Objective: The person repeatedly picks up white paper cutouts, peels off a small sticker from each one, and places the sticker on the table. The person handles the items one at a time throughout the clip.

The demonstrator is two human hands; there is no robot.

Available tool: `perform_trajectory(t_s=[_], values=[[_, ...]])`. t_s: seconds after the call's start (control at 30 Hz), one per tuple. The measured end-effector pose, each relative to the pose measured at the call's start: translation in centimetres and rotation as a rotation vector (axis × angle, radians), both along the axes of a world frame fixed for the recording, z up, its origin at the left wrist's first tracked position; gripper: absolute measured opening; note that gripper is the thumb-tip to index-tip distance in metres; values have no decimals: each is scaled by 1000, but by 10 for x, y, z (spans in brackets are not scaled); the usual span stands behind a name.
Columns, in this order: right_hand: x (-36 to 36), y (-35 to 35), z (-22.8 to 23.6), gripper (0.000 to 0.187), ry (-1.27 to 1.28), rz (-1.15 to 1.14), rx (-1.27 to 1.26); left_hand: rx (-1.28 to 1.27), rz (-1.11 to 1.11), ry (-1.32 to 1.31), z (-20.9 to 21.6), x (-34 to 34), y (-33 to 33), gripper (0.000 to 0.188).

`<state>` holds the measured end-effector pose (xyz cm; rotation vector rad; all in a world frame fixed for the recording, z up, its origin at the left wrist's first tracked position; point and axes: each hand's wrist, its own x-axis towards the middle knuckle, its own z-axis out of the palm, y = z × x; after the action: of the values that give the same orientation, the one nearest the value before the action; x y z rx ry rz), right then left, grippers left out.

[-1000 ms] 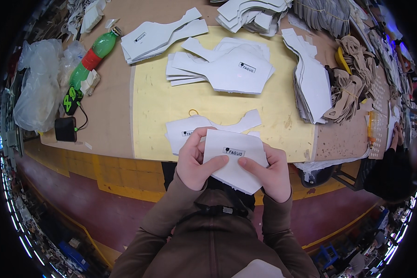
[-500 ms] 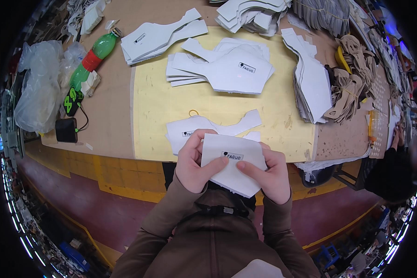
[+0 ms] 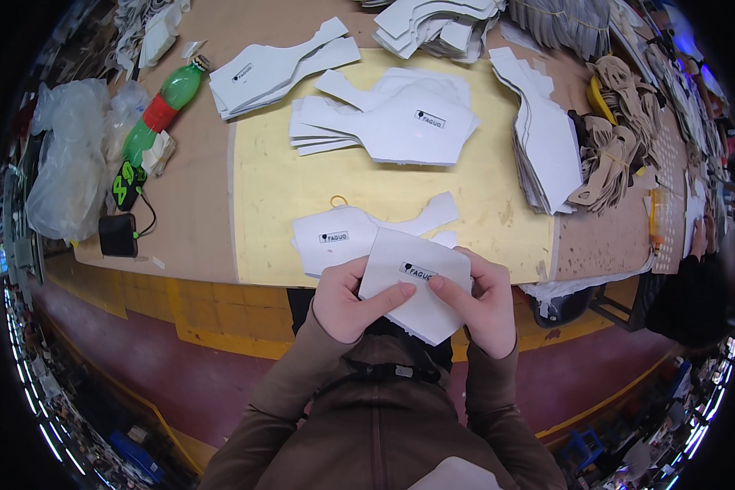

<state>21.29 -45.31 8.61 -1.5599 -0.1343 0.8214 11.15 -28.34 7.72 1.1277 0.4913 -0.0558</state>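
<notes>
White piece (image 3: 425, 307) is pinched by left fingers (image 3: 351, 270) and right fingers (image 3: 487, 269), thumbs (image 3: 388, 300) pressed on its face near printed label (image 3: 412, 269). Similar pieces (image 3: 332, 220) are laid on table (image 3: 192, 196), just beyond fingers.

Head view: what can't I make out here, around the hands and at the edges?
In the head view:
- Back of the held white piece: it faces away from the camera.
- Most fingers of the left hand and right hand: behind that piece.
- Part of the white pieces lying just beyond: covered by the held piece.
- White thing at the bottom: cut off by the lower edge.
- Co-worker at right: lost in darkness near the rim.
</notes>
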Motion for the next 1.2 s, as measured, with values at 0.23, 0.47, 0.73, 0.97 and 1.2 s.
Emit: perform_trajectory(t_s=[0.23, 0.47, 0.73, 0.97, 1.2], values=[[2, -4, -1, 16, -12, 7, -17, 130, -101, 67, 8, 0, -2, 26], [6, -2, 6, 14, 84, -23, 33, 141, -112, 38, 11, -1, -5, 26], [12, -5, 10, 12, -151, 72, 42, -23, 34, -8, 9, -1, -10, 24], [12, -4, 11, 11, -146, 100, 80, 50, 44, -8, 10, -1, -6, 22], [6, -3, 10, 12, -178, 99, 95, 103, 49, -56, 8, 2, -2, 25]])
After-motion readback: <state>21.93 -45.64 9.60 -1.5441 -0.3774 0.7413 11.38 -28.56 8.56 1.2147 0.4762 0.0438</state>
